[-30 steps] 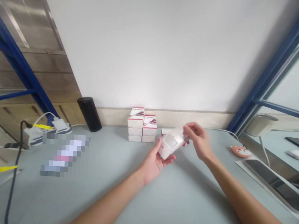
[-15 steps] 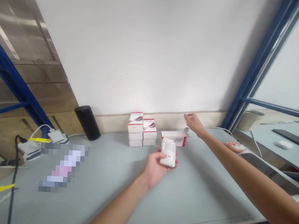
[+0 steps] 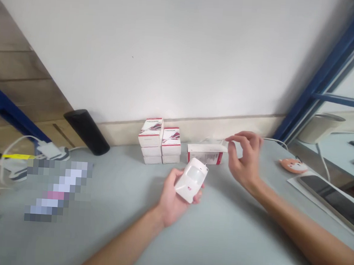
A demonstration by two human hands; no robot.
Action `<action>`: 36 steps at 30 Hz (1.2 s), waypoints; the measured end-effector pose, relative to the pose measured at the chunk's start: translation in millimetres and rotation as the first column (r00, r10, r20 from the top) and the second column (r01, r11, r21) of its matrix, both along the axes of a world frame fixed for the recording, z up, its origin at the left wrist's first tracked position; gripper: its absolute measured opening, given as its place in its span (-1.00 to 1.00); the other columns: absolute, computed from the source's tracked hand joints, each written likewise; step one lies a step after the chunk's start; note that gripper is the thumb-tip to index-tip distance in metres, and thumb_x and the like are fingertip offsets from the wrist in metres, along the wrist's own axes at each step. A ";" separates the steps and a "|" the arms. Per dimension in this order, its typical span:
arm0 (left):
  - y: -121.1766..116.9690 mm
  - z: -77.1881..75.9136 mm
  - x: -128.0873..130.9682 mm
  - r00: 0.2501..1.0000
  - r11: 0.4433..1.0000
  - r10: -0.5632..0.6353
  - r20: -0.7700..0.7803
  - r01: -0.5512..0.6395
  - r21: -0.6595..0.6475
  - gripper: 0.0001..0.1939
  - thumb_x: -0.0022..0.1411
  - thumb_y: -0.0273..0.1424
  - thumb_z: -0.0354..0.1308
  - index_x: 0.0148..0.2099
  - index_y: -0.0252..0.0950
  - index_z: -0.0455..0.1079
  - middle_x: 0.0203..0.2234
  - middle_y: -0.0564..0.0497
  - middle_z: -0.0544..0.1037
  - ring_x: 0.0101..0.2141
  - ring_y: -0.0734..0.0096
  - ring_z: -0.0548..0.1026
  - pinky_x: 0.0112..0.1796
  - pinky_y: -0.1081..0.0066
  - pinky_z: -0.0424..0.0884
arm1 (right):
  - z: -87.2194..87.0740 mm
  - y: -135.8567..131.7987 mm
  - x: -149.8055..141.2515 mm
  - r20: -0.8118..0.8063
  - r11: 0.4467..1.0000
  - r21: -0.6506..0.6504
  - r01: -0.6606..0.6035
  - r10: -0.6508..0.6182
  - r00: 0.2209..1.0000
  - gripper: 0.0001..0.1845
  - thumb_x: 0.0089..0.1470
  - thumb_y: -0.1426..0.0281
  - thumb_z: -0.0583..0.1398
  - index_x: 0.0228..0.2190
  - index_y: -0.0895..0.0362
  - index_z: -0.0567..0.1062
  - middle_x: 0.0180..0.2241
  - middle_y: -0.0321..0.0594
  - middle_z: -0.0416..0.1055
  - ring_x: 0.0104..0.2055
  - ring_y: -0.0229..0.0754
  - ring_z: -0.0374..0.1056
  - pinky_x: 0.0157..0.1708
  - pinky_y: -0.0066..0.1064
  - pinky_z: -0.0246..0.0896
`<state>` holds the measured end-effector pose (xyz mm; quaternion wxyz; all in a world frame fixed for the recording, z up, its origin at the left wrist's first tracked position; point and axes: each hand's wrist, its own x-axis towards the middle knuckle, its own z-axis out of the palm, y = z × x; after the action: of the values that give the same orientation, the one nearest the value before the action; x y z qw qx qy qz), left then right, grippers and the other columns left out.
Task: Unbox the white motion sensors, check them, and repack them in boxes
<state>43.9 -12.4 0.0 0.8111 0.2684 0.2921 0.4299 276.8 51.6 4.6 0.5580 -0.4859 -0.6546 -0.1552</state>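
Observation:
My left hand point(image 3: 171, 200) is wrapped round a white motion sensor point(image 3: 192, 180), its pale window facing up and a small red mark below it. The sensor is tilted to the right over the table. Just behind it a white and red cardboard box point(image 3: 205, 156) lies on its side, with a flap standing out at its right end. Beside that flap is my right hand point(image 3: 245, 158), thumb and forefinger curled toward each other in a pinch. Whatever is between those fingertips is too small or blurred to make out.
Small white and red boxes point(image 3: 154, 141) are stacked against the wall. A black cylinder point(image 3: 88, 133) stands left of them. Power adapters and cables point(image 3: 48, 150) lie at the left. On the right are an orange animal-face object point(image 3: 293, 165) and a dark flat device point(image 3: 335, 198).
The view has shifted. My right hand has come down from above the box to its right end. My left hand has turned the sensor so that it leans to the right.

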 end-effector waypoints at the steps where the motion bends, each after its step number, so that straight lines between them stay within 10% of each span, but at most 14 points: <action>1: -0.6 -0.1 -0.2 1.000 1.000 -0.004 0.001 0.004 0.011 -0.61 0.33 -0.18 -0.02 -0.11 -0.39 0.47 -0.38 -0.18 0.56 -0.55 0.35 0.36 -0.39 0.32 0.23 | 1.8 -7.9 -8.0 -0.018 1.000 -0.023 -0.016 0.015 1.000 -0.81 0.33 0.35 0.11 -0.15 0.00 0.53 -0.07 -0.05 0.38 0.09 0.10 0.31 0.17 0.08 0.18; 6: -1.3 0.7 -0.7 1.000 0.998 0.003 0.028 -0.004 0.069 -0.54 0.38 -0.14 -0.03 -0.05 -0.40 0.51 -0.33 -0.21 0.57 -0.51 0.32 0.37 -0.35 0.28 0.24 | 6.7 -29.8 -28.2 -0.035 0.891 -0.323 -0.321 0.327 0.944 -0.81 0.36 0.28 0.10 -0.13 -0.01 0.51 -0.18 -0.12 0.44 -0.19 -0.04 0.37 -0.18 -0.17 0.32; 11: -1.3 4.5 1.2 1.000 0.999 -0.022 0.008 0.021 0.050 -0.53 0.39 -0.11 -0.02 -0.06 -0.39 0.53 -0.33 -0.22 0.57 -0.54 0.34 0.37 -0.38 0.29 0.21 | 17.9 -31.9 -27.1 -0.514 0.423 -0.622 -0.659 0.415 0.751 -0.67 0.33 0.09 0.13 -0.37 0.03 0.42 -0.45 -0.30 0.38 -0.44 -0.20 0.24 -0.43 -0.35 0.19; 14: -3.0 7.6 3.1 0.998 0.998 -0.064 0.011 0.064 0.004 -0.55 0.37 -0.12 0.00 -0.09 -0.38 0.53 -0.36 -0.20 0.56 -0.57 0.38 0.35 -0.44 0.34 0.13 | 25.7 -30.3 -21.2 -0.629 0.303 -0.616 -0.727 0.368 0.685 -0.60 0.24 0.04 0.22 -0.47 0.04 0.33 -0.53 -0.35 0.28 -0.50 -0.25 0.14 -0.50 -0.39 0.09; 20: -5.3 5.3 4.8 0.996 0.997 -0.080 0.028 0.080 -0.018 -0.54 0.39 -0.11 -0.02 -0.14 -0.40 0.52 -0.36 -0.21 0.56 -0.60 0.44 0.30 -0.45 0.34 0.10 | 34.3 -2.0 22.0 -0.533 0.623 -0.552 -0.554 0.248 0.809 -0.67 0.17 0.08 0.27 -0.46 0.04 0.44 -0.57 -0.31 0.30 -0.54 -0.23 0.14 -0.53 -0.37 -0.01; 24: -6.7 4.5 4.9 0.994 0.995 -0.103 -0.031 0.102 -0.014 -0.57 0.39 -0.11 -0.01 -0.15 -0.38 0.49 -0.38 -0.19 0.55 -0.61 0.46 0.27 -0.46 0.34 0.08 | 27.9 33.3 72.0 -0.653 0.804 -0.405 -0.435 0.079 0.753 -0.71 0.09 0.18 0.30 -0.53 0.05 0.41 -0.61 -0.32 0.24 -0.56 -0.26 0.09 -0.54 -0.35 -0.06; 36: -5.6 -0.5 -2.0 0.964 0.968 -0.215 -0.154 0.232 0.099 -0.70 0.43 -0.14 -0.03 -0.03 -0.24 0.33 -0.33 -0.10 0.55 -0.59 0.49 0.29 -0.44 0.36 0.05 | 6.6 60.3 124.4 -0.517 0.824 -0.545 -0.157 -0.183 0.836 -0.71 0.10 0.15 0.29 -0.50 0.08 0.50 -0.63 -0.34 0.29 -0.59 -0.27 0.12 -0.58 -0.37 -0.02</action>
<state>42.0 -18.0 -0.5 0.8146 0.3764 0.2911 0.3317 401.2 111.9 11.2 0.5502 -0.6575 -0.4792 0.1880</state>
